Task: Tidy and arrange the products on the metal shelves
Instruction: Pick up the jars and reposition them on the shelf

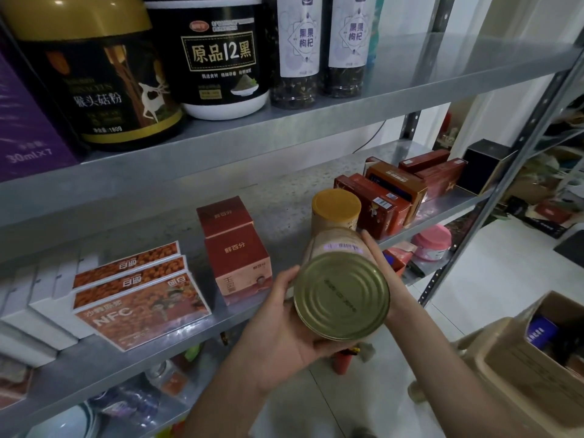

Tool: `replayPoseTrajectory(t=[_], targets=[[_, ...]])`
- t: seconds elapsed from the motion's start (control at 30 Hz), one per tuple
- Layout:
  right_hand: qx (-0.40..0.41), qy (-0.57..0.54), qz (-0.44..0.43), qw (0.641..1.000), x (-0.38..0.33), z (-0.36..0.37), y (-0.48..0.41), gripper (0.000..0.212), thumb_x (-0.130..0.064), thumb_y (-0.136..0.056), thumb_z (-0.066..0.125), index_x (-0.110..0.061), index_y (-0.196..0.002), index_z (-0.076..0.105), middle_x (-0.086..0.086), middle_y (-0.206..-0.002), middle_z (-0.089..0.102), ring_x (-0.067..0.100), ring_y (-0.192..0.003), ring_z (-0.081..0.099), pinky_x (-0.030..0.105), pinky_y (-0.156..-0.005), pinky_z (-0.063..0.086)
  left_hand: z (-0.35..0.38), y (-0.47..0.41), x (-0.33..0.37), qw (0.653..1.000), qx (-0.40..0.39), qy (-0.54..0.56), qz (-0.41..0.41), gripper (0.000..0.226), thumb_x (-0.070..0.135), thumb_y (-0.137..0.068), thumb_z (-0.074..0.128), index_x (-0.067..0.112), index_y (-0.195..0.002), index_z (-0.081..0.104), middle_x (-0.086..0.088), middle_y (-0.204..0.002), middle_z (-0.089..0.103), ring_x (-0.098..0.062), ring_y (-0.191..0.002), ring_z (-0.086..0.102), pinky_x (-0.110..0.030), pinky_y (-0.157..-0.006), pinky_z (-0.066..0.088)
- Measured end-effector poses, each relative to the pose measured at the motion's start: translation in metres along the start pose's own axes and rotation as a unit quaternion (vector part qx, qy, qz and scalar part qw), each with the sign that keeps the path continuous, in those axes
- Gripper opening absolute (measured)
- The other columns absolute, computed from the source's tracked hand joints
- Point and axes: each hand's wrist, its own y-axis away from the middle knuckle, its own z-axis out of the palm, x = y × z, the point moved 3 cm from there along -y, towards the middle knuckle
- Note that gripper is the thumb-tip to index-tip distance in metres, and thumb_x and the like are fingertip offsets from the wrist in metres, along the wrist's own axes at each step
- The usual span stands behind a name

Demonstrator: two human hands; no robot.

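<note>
Both hands grip a can (341, 295) tipped on its side, base toward the camera: left hand (284, 327) cupped underneath, right hand (384, 273) curled around its far side. It hovers at the middle shelf's (177, 339) front edge, touching an upright can (335, 208) there.

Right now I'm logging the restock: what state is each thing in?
Tin can: tipped, metal base facing camera, held by both hands.
Left hand: cupping can.
Right hand: gripping can's side.
Yellow-lidded canister: upright, closed.
Cardboard box: open.
</note>
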Motion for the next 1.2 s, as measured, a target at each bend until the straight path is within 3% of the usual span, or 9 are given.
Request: replayPoseTrajectory(t=[0.13,0.37,0.53,0.63,0.77,0.9,1.0,1.13,1.2], targets=[[0.009,0.200,0.014,0.980,-0.022,-0.014,-0.018,0.089,-0.066,-0.062,0.074,-0.012,-0.130,0.054,0.016,-0.115,0.068,0.032,-0.106,0.066,0.047,-0.098,0.050,-0.009,-0.006,0.015,0.989,0.059,-0.113,0.081,0.025,0.032,-0.077,0.059,0.016,-0.080,0.077,-0.012,-0.093,0.072,-0.025,-0.085,0.069,-0.046,-0.082,0.053],[-0.050,0.480,-0.008,0.876,-0.065,0.000,-0.036,0.081,-0.071,-0.062,0.066,-0.021,-0.124,0.054,0.009,-0.112,0.067,0.025,-0.098,0.068,0.039,-0.076,0.060,0.015,-0.020,0.012,0.975,0.128,-0.151,0.098,0.038,0.032,-0.069,0.066,0.015,-0.103,0.065,-0.014,-0.092,0.075,-0.029,-0.085,0.072,-0.047,-0.080,0.055],[-0.210,0.507,0.033,0.835,-0.107,-0.015,-0.044,0.114,-0.072,-0.042,0.084,-0.013,-0.133,0.047,0.008,-0.120,0.067,0.023,-0.110,0.066,0.042,-0.098,0.051,0.015,-0.034,0.004,0.986,0.106,-0.015,0.129,0.047,0.033,-0.074,0.064,0.012,-0.115,0.065,-0.020,-0.112,0.070,-0.035,-0.093,0.070,-0.051,-0.082,0.052],[-0.291,0.483,0.067,0.823,-0.118,-0.015,-0.053,0.117,-0.068,-0.038,0.087,-0.015,-0.133,0.044,0.005,-0.122,0.066,0.022,-0.113,0.064,0.035,-0.093,0.052,0.019,-0.046,-0.004,0.988,0.084,0.038,0.126,0.053,0.037,-0.068,0.067,0.010,-0.114,0.071,-0.020,-0.119,0.067,-0.034,-0.093,0.070,-0.050,-0.082,0.051],[-0.373,0.421,0.053,0.825,-0.117,-0.004,-0.067,0.093,-0.052,-0.051,0.091,-0.014,-0.125,0.050,0.004,-0.105,0.071,0.025,-0.101,0.066,0.037,-0.082,0.054,0.020,-0.056,-0.007,0.984,0.063,0.015,0.165,0.038,0.036,-0.078,0.067,0.009,-0.104,0.076,-0.020,-0.114,0.067,-0.034,-0.093,0.067,-0.048,-0.090,0.038],[-0.398,0.380,-0.003,0.835,-0.120,0.004,-0.072,0.084,-0.037,-0.056,0.091,-0.020,-0.131,0.057,0.012,-0.114,0.066,0.030,-0.103,0.063,0.041,-0.085,0.054,0.020,-0.057,0.003,0.955,0.121,-0.052,0.267,0.017,0.024,-0.082,0.066,0.014,-0.087,0.079,-0.010,-0.094,0.073,-0.018,-0.081,0.071,-0.033,-0.066,0.056],[-0.396,0.461,-0.076,0.791,-0.131,0.014,-0.074,0.086,-0.023,-0.057,0.085,-0.032,-0.136,0.052,-0.007,-0.130,0.061,0.018,-0.119,0.059,0.032,-0.088,0.054,0.007,-0.057,0.019,0.834,0.245,-0.323,0.374,0.028,0.014,-0.094,0.054,0.025,-0.116,0.066,-0.001,-0.123,0.065,-0.010,-0.112,0.062,-0.018,-0.086,0.049],[-0.369,0.623,-0.220,0.654,-0.125,0.034,-0.081,0.089,-0.025,-0.062,0.092,-0.046,-0.135,0.046,-0.023,-0.139,0.045,0.005,-0.131,0.041,0.033,-0.107,0.040,-0.023,-0.059,0.041,0.506,0.429,-0.639,0.389,0.058,0.017,-0.097,0.054,0.022,-0.150,0.031,0.012,-0.154,0.018,-0.006,-0.143,0.015,-0.028,-0.117,0.019],[-0.370,0.667,-0.271,0.587,-0.117,0.042,-0.089,0.093,-0.030,-0.064,0.091,-0.051,-0.137,0.037,-0.018,-0.146,0.035,0.008,-0.136,0.029,0.035,-0.111,0.029,-0.043,-0.065,0.048,0.391,0.464,-0.713,0.351,0.066,0.023,-0.094,0.056,0.014,-0.152,0.025,0.001,-0.158,0.013,-0.015,-0.145,0.009,-0.037,-0.118,0.012]])
